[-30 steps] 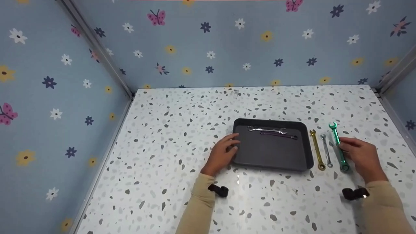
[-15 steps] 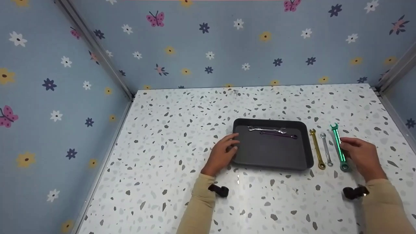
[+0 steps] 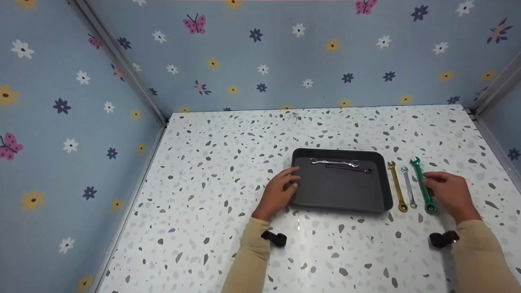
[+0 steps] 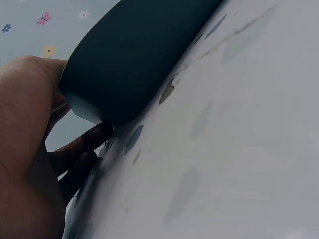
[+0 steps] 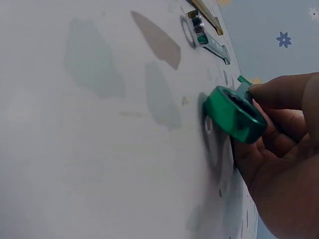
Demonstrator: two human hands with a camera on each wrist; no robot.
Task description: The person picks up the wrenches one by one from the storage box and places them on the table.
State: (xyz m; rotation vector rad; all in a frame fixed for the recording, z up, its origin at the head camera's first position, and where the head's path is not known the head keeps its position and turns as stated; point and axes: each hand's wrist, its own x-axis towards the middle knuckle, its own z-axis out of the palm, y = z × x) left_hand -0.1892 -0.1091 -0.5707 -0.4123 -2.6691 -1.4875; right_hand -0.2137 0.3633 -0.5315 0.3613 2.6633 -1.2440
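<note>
My right hand (image 3: 452,193) pinches a shiny green ratcheting combination wrench (image 3: 421,183) by its shank. In the right wrist view, its ring end (image 5: 234,114) shows just above its shadow on the table. My left hand (image 3: 277,193) holds the left rim of a dark grey rectangular tray (image 3: 338,208), its fingertips at the rim; in the left wrist view, some fingers reach the tray's lower corner. Inside the tray lie a silver wrench (image 3: 333,162) and a purple wrench (image 3: 350,168). Beside the green one, a gold wrench (image 3: 397,187) and a small silver wrench (image 3: 409,188) lie on the table.
The white speckled table (image 3: 228,162) extends to the left and in front of the tray. Blue flower-patterned walls (image 3: 285,53) close off the back and the sides. Each forearm wears a black strap-on camera.
The right hand has moved slightly left. The green wrench has turned a little, its open end shifting left and nearer. The left hand and tray have stayed put.
</note>
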